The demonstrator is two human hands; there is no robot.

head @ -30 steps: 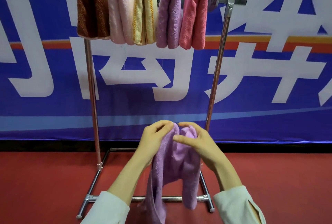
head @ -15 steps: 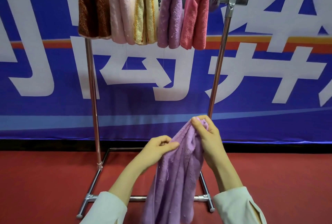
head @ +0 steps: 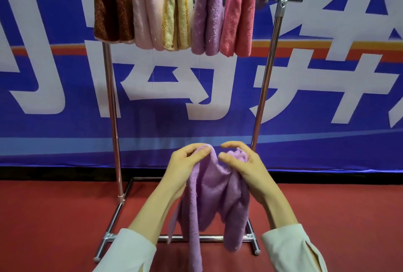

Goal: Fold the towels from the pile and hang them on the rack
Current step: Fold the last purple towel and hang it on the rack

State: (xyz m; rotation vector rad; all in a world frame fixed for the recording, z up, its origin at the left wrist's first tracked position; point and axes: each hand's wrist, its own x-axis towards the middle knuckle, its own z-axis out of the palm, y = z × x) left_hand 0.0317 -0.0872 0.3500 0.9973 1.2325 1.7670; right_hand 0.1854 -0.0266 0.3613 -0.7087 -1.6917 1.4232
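Your left hand [head: 185, 168] pinches the top edge of the lilac towel [head: 209, 204] between the thumb and curled fingers. Your right hand [head: 247, 172] is just beside it. Its fingers curl round a bunched fold of the same towel, the forefinger arches over the top and the thumb lies against the cloth. The two hands are close but not touching, and the towel dips a little between them. The rest of it hangs in loose folds between your forearms, and one long tail runs off the bottom of the view.

You hold the towel low in front of the rack [head: 263, 88], between its two posts and well below the top bar. Five folded towels hang over that bar, side by side and pressed together. From the left they are a brown towel [head: 112, 7], a pink towel [head: 146, 10], a yellow towel [head: 176, 13], a purple towel [head: 207, 16] and a coral towel [head: 238, 18].

The rack stands on a red floor [head: 54, 217] in front of a blue banner [head: 327, 101] with large white characters. White sleeves [head: 126, 252] cover your arms up to the lower forearm.
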